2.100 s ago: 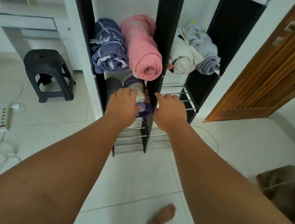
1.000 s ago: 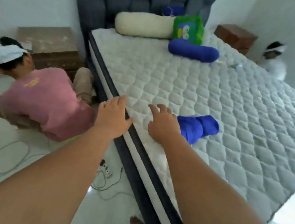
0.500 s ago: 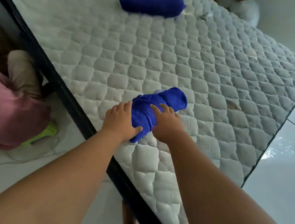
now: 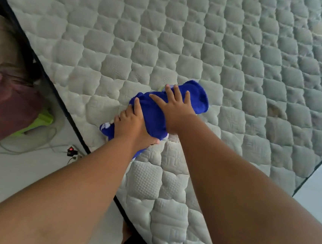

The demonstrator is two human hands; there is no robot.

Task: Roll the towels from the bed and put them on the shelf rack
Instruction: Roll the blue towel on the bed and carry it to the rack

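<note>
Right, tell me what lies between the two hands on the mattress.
The blue towel: its bunched middle fills the gap between the left hand, gripping its near end, and the right hand, pressed flat on it. Head view.

Two seconds ago my hands were at the shelf rack; since then I have turned to the mattress point(image 4: 182, 46). A second ago they hovered at its edge, with the blue towel point(image 4: 197, 99) untouched at 3 o'clock of my right hand point(image 4: 175, 107). Now that hand lies flat on top of the towel, fingers spread toward 12 o'clock. My left hand point(image 4: 134, 123) has closed round the near end, and a white-edged corner now pokes out at its 8 o'clock.
</note>
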